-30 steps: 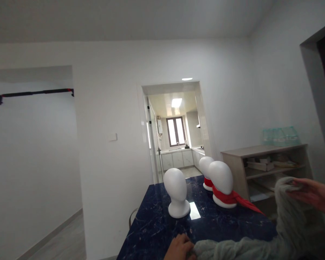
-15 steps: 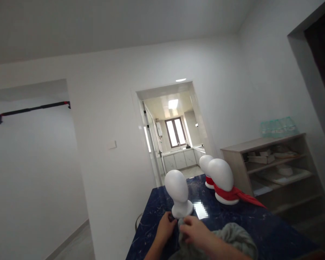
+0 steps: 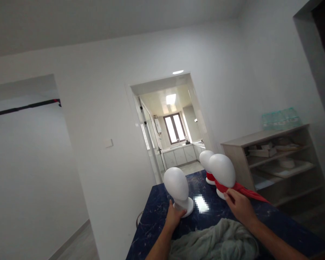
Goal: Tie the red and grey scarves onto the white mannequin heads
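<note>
My left hand point(image 3: 175, 216) is wrapped around the base of the bare mannequin head point(image 3: 177, 187), lower centre of frame, fingers curled on the flared foot where it meets the dark marble surface point(image 3: 157, 216). Looks like foam or thin plastic: light, rigid, smooth, top-heavy on a small foot, so I'd judge it tips easily. Best hold is low, at the neck or foot, not the dome, which is slick with nothing to grip.

My right hand point(image 3: 239, 206) sits just right of centre, fingers half-closed on the red scarf point(image 3: 246, 192) at the neck of the nearer scarfed head point(image 3: 222, 170). Can't tell whether it's pinching the cloth or only resting on it. The scarf is thin, limp fabric; its tail trails right across the surface. Pulling on it would likely drag that light head along, so steady the base first.

A second scarfed head point(image 3: 205, 160) stands right behind it, touching or nearly so.

Grey-green knit scarf point(image 3: 216, 242) lies heaped at bottom centre between my forearms: soft, bulky, floppy, held by neither hand.

Both arms reach forward, forearms converging from the bottom edge, wrists low over the surface.
</note>
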`<act>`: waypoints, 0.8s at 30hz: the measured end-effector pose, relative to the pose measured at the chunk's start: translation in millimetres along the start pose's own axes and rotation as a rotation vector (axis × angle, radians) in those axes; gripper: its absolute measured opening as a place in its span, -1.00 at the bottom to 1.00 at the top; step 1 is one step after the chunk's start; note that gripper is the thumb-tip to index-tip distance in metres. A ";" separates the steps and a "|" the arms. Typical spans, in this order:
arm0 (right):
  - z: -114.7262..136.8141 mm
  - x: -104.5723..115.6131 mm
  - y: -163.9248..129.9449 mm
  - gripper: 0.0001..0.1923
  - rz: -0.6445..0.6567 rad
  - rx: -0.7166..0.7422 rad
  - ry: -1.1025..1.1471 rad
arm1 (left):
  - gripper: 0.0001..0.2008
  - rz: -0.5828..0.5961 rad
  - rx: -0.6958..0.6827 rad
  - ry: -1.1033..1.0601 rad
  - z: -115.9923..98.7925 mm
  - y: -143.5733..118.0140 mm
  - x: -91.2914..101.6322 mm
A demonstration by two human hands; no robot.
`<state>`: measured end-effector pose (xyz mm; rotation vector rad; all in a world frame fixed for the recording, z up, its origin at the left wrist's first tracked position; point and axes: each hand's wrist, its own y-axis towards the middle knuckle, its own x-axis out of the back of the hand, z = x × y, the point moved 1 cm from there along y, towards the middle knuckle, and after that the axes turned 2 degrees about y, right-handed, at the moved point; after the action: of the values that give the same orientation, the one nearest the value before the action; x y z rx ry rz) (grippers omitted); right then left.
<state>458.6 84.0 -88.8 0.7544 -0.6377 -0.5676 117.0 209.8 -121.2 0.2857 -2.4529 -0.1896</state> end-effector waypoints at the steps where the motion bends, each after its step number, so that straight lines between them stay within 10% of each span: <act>1: -24.1 5.9 -1.5 -0.60 -0.005 -0.019 -0.022 | 0.05 -0.006 -0.015 0.006 -2.0 3.6 -6.3; 5: -83.7 14.6 -16.9 -0.64 -0.008 -0.147 -0.042 | -0.01 -0.043 -0.068 0.064 -6.8 14.0 -24.1; 15: -87.2 -3.3 -17.6 -0.70 0.227 -0.225 -0.110 | -0.25 -0.132 -0.037 0.215 5.6 56.2 -14.8; 24: -92.6 -11.3 -21.5 -0.72 0.291 -0.270 -0.112 | -0.30 -0.247 0.039 0.213 70.4 139.0 88.8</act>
<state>510.7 119.3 -160.9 0.3695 -0.7424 -0.4185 -16.7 326.3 -94.2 0.5956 -2.2078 -0.2052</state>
